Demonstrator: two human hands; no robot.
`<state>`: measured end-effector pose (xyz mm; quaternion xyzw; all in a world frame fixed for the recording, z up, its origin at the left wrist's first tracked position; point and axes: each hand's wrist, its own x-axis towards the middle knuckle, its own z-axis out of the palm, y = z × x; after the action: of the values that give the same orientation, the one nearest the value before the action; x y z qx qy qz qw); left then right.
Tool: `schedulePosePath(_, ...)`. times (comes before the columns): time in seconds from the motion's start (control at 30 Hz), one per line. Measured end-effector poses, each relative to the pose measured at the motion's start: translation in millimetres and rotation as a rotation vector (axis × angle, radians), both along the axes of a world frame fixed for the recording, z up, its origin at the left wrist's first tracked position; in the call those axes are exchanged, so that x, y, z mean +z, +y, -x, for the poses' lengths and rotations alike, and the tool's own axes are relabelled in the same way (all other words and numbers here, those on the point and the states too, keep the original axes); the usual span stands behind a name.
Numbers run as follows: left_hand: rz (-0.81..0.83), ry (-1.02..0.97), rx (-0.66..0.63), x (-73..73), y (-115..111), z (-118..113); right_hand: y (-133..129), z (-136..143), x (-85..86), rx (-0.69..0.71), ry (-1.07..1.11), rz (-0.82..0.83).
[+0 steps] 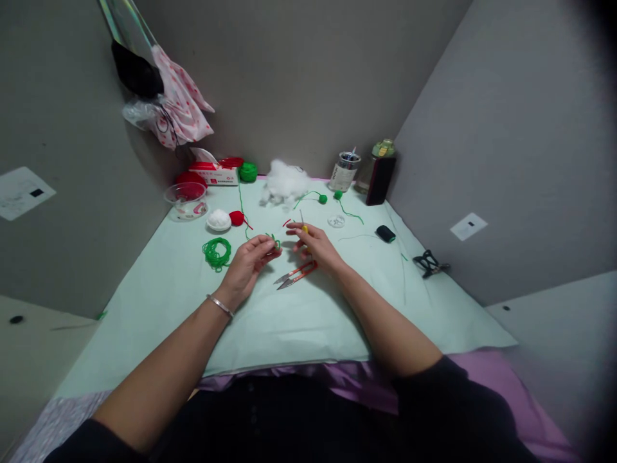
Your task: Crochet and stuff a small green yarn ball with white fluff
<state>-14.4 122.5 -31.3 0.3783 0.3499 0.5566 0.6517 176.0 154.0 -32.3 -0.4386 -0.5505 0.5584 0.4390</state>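
Note:
My left hand [251,258] is closed, pinching a small piece of green yarn [274,241] between thumb and fingertips. Just across from it, my right hand [315,247] grips a crochet hook [305,229] with a yellow handle, its thin metal shaft pointing up and away. A gap separates the two hands. Orange-handled thread snips [296,275] lie on the table under and in front of the right hand. Left of my left hand rests a loose coil of green yarn [216,254]. A short red yarn scrap [286,222] lies beyond the hands.
Beyond stand a white yarn ball [219,220], red yarn ball [236,218], plastic tub [187,204], stuffing [285,181] and two small green balls [322,199]. Right are a tin [345,172], bottle [384,149], phone [380,181], black thread [385,233] and claw clip [430,263]. Grey panels enclose the table.

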Motion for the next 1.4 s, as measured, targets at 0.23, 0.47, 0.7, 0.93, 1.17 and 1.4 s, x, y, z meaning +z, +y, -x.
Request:
schedulePosePath(0.23,-0.047,0.140,-0.018,-3.4,-4,-3,-23,0,16.2,0.102,0.046,0.033)
schedulePosePath(0.47,-0.101,0.198,-0.029,-10.8,-1,-3,-29,9,17.3,0.129,0.019,0.042)
schedulePosePath(0.7,-0.101,0.210,-0.037,-14.3,-2,-4,-30,6,17.3,0.108,-0.022,0.046)
schedulePosePath(0.93,-0.019,0.178,-0.059,-10.6,-3,-6,-32,10,15.5,0.073,-0.055,-0.026)
schedulePosePath(1.17,0.067,0.069,-0.089,-6.0,-2,-3,-31,9,13.0,0.089,0.004,-0.013)
schedulePosePath(1.4,0.091,0.015,-0.179,-10.5,-1,-4,-35,6,22.3,0.077,0.145,0.056)
